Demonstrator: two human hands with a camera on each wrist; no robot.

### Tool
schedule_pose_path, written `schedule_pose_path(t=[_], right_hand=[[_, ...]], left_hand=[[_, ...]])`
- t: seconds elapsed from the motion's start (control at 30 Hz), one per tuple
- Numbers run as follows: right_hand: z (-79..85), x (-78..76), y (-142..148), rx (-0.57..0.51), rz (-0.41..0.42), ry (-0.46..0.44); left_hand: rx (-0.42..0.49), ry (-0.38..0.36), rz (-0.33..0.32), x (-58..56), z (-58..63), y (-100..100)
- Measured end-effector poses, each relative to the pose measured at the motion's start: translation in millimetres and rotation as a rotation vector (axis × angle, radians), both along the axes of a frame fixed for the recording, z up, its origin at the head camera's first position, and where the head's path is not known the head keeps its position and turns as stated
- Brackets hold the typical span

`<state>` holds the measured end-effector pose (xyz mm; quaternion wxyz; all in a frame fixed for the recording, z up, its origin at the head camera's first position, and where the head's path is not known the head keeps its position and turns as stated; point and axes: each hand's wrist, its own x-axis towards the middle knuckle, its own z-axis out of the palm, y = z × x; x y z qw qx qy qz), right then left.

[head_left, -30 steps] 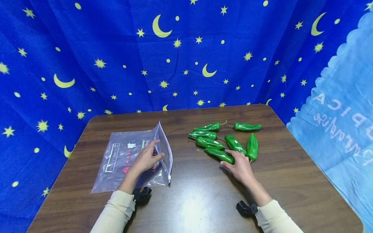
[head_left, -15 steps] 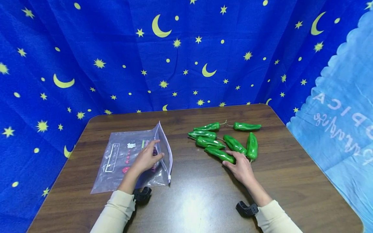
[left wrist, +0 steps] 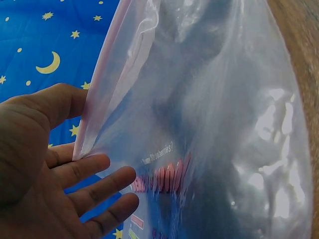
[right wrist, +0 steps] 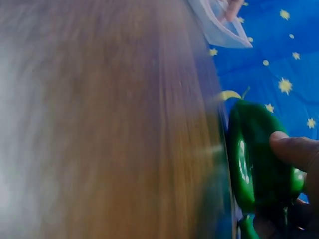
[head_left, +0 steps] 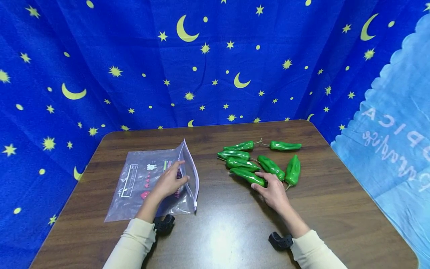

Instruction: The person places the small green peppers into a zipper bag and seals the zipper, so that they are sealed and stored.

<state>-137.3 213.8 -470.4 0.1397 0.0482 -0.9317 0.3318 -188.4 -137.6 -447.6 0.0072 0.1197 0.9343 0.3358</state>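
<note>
A clear zip bag with a printed front lies on the left of the table, its mouth facing right and gaping. My left hand pinches one side of that mouth; in the left wrist view the pinkish rim of the bag runs between thumb and index finger, the other fingers spread. On the right, my right hand grips the nearest green pepper, thumb on one side and fingers on the other. The right wrist view shows the pepper close up, with my thumb on its skin.
Several more green peppers lie behind the right hand, among them one by its fingers and one standing apart at right. The bag's slider sits at its near corner. Behind the brown table hangs a blue curtain.
My right hand has shifted slightly left, and the pepper in it has moved left too. The right-hand pepper has tilted a little. The left hand and bag stay in place.
</note>
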Motion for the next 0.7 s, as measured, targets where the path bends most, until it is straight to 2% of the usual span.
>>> schedule_pose_path(t=[0.37,0.7], right_hand=[[12.7,-7.5,-38,-0.015,0.098,0.056],[19.0,-17.0,-62,-0.045,0.133,-0.007]], left_hand=[[-0.004,-0.005,0.000,-0.7,-0.5,1],[0.001,0.002,-0.009,-0.1,-1.3,2]])
